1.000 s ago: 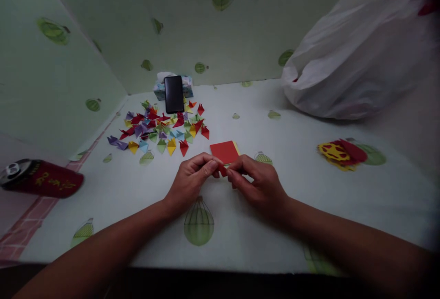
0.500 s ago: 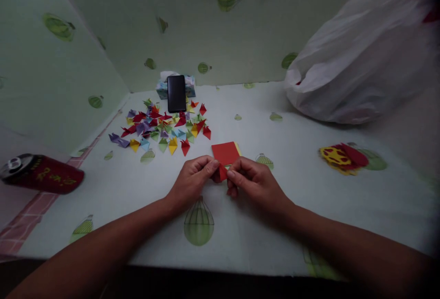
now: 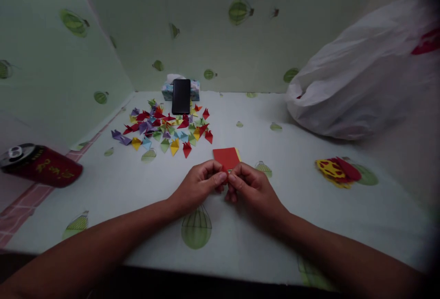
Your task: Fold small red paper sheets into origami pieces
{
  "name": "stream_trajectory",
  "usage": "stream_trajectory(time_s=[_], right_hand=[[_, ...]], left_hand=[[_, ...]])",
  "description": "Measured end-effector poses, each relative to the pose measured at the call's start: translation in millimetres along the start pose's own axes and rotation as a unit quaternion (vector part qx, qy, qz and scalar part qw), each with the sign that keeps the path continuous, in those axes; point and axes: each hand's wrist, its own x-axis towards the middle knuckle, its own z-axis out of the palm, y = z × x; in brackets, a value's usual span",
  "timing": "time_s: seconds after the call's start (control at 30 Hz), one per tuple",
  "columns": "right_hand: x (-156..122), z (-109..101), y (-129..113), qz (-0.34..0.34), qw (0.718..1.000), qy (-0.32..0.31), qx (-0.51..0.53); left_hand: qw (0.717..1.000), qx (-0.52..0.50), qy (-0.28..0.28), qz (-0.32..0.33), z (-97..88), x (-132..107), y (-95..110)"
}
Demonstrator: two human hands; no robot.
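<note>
My left hand point(image 3: 201, 185) and my right hand point(image 3: 249, 188) meet fingertip to fingertip at the table's middle, both pinched on a small folded red paper piece point(image 3: 224, 169) that barely shows between them. Just beyond my fingers lies a small stack of square paper sheets point(image 3: 226, 158), red on top with a yellow edge showing. Farther back left a pile of several folded paper pieces point(image 3: 165, 128) in red, purple, yellow, green and blue is spread on the table.
A black phone point(image 3: 181, 96) leans on a tissue pack point(image 3: 168, 90) at the back. A red can point(image 3: 41, 165) lies on its side at the left. A big white plastic bag point(image 3: 357, 79) fills the back right. A red-and-yellow paper cutout point(image 3: 335, 169) lies at the right.
My fingertips have drawn closer together, hiding most of the red piece. The view has tilted, so everything sits slightly lower in the picture.
</note>
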Motion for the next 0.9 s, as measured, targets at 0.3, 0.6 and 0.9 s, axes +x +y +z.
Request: stream_trajectory(time_s=[0.3,0.6,0.9], right_hand=[[0,2,1,0.017,0.998,-0.057,0.034],[2,-4,2,-0.037,0.995,-0.014,-0.089],[6,-11,-4,-0.071,0.98,-0.016,-0.187]], left_hand=[[0.997,0.064,0.045,0.018,-0.3,-1,3],[0.999,0.036,0.013,0.0,0.0,1,4],[0.994,0.09,-0.068,-0.015,0.8,-1,4]])
